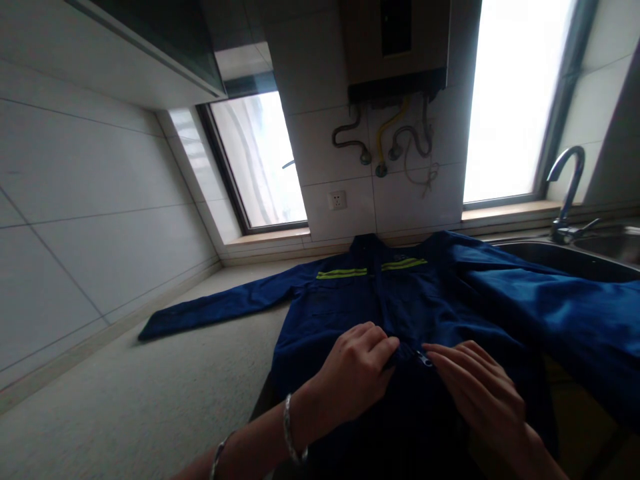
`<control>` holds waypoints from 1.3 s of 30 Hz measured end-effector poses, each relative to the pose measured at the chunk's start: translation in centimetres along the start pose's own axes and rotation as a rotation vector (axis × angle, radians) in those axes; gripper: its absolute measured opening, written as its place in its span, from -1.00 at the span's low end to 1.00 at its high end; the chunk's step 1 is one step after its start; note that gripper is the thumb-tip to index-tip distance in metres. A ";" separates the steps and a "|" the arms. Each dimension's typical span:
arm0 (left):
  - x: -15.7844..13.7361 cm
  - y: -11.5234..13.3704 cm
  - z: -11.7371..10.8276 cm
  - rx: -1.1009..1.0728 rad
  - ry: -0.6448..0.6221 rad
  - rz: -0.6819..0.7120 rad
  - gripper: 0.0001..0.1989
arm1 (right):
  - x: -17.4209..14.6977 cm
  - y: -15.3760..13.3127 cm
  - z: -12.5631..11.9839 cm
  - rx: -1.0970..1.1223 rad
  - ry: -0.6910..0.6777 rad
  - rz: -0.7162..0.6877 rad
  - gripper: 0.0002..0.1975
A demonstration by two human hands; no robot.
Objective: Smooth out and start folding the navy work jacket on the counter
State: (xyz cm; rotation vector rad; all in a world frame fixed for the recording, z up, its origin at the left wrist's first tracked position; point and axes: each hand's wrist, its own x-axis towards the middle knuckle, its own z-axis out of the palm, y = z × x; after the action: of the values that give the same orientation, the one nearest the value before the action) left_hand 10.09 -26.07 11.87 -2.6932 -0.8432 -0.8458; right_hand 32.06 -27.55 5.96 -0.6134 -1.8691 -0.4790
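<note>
A dark blue work jacket (pixel 330 320) with yellow-green reflective strips lies spread on the counter, collar toward the wall. Its lower part hangs over the front edge. My left hand (pixel 357 363) is closed on the jacket's front edge, thumb pressed against the curled fingers. Close to its right, a small metal zipper pull (pixel 424 359) shows at the jacket's opening. My right hand (pixel 480 387) has its thumb hidden and its fingertips pressed together on the fabric beside that pull. What exactly lies under those fingertips is partly hidden.
The speckled counter (pixel 165 393) runs along the left and back walls. At the right are a sink (pixel 530 252) and a chrome faucet (pixel 567 193), with one sleeve reaching past them. A water heater (pixel 397 47) with pipes hangs above a wall socket (pixel 337 200).
</note>
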 end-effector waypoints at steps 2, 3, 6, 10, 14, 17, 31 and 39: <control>0.0 0.0 0.0 0.011 0.002 0.002 -0.82 | 0.1 0.0 0.0 0.002 0.004 0.002 -0.62; 0.0 0.0 0.0 0.015 0.000 0.006 -0.82 | 0.1 0.0 0.0 0.004 0.001 0.005 -0.62; 0.0 0.0 -0.1 0.040 -0.029 0.038 -0.83 | 0.1 -0.1 0.0 0.002 -0.007 0.007 -0.62; -0.1 0.0 -0.3 0.188 -0.038 0.122 -0.82 | 0.2 0.0 -0.1 -0.012 -0.026 -0.007 -0.63; -0.3 0.0 -0.5 0.378 -0.031 0.215 -0.74 | -0.2 0.3 0.0 -0.029 -0.070 0.017 -0.66; -0.4 0.2 -0.6 0.421 -0.070 0.249 -0.73 | -0.4 0.6 0.0 -0.025 -0.115 0.020 -0.65; 0.2 0.5 -1.1 0.232 -0.049 0.256 -0.81 | -0.3 0.4 -0.1 -0.011 -0.127 0.026 -0.69; -0.1 0.5 -0.3 -0.083 -0.010 0.176 -0.75 | 0.4 0.2 -0.2 0.026 -0.102 0.037 -0.75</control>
State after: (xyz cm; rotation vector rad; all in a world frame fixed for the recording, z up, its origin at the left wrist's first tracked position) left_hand 10.20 -26.67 12.06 -2.7938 -0.5745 -0.8451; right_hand 32.19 -27.44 6.41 -0.6646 -1.9536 -0.4054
